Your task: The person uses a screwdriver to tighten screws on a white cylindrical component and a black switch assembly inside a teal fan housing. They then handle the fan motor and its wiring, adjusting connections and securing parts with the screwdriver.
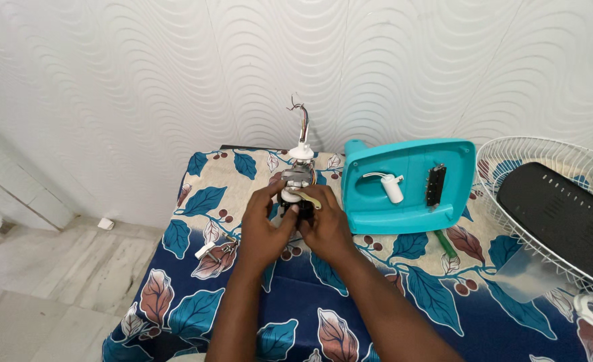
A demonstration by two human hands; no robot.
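Note:
A small fan motor assembly [298, 175] stands upright on the leaf-patterned cloth [296, 315], with a white cap and a bundle of coloured wires [302, 117] sticking up from its top. My left hand [264, 224] grips the lower left side of the motor. My right hand [325, 224] holds its lower right side, fingers by a cream lever-like piece [312, 198]. Both hands close around the dark base of the motor.
A turquoise fan base shell [404, 184] lies open to the right, holding a white capacitor [392, 188] and a black switch strip [435, 185]. A white wire fan guard [504, 161] with a black cover [558, 214] sits far right. Small metal parts [214, 250] lie left; a green-handled tool [445, 243] lies right.

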